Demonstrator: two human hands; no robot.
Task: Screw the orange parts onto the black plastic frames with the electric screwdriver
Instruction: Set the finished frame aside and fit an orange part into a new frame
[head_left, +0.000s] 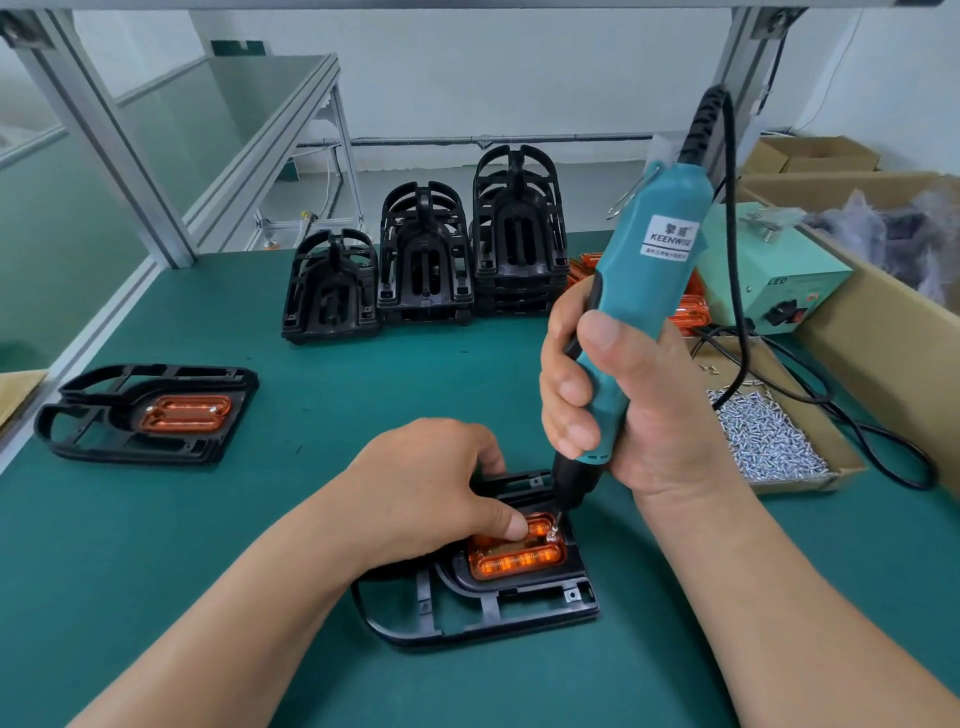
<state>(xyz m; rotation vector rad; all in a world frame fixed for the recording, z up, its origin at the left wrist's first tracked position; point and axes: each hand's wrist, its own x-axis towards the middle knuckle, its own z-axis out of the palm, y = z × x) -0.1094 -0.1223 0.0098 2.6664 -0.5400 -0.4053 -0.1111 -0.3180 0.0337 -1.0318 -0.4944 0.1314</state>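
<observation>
So right now the right hand (623, 405) is wrapped fully around the teal electric screwdriver (654, 260), bit pointing down and the top leaning away and a bit to the right. The tip sits on a screw (553, 532) at the far right corner of the orange part (519, 561). The left hand (431, 483) pins that part down with the thumb, just beside the bit, other fingers curled over the far side. The orange part's long axis runs left to right, seated in the black plastic frame (493, 618) lying flat on the green bench (311, 519) right in front. Looks to me like the drive-in is the step in hand, so the push should go straight down the bit. The label (670, 236) on the driver reads KEENWISE, with smaller print I can't make out. Further out: a box of screws (769, 441) to the right, a green control box (769, 280) marked LED, stacks of bare frames (426, 260) at the back, and a finished frame (145, 410) off left.
</observation>
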